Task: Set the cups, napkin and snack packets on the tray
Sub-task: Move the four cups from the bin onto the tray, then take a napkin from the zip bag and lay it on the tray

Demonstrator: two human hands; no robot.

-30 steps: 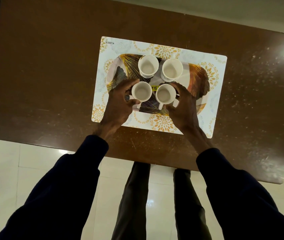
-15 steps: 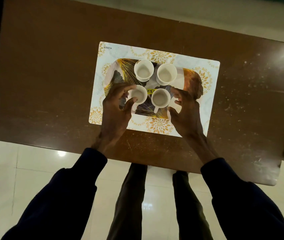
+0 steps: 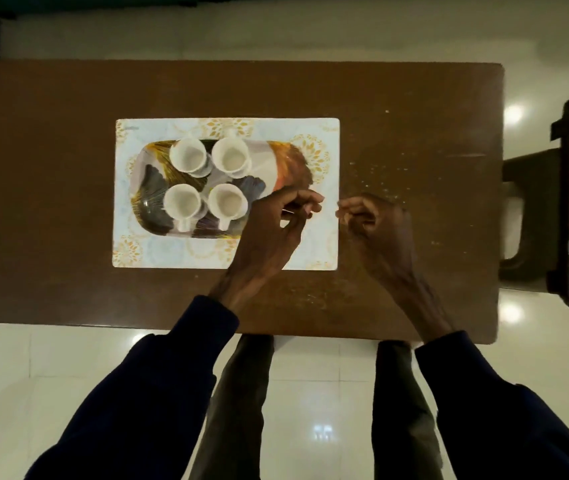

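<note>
Person is wearing a dark navy long-sleeved top, its left sleeve (image 3: 158, 393) and right sleeve (image 3: 504, 410) both ending in plain cuffs at the wrists. Left hand (image 3: 269, 230) and right hand (image 3: 376, 226) are going bare, without gloves. Legs are showing dark grey-brown trousers (image 3: 238, 407), the cloth creasing lightly.

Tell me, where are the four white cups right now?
In the head view, the four cups stand together on the left part of the patterned tray, left of both hands.
</note>
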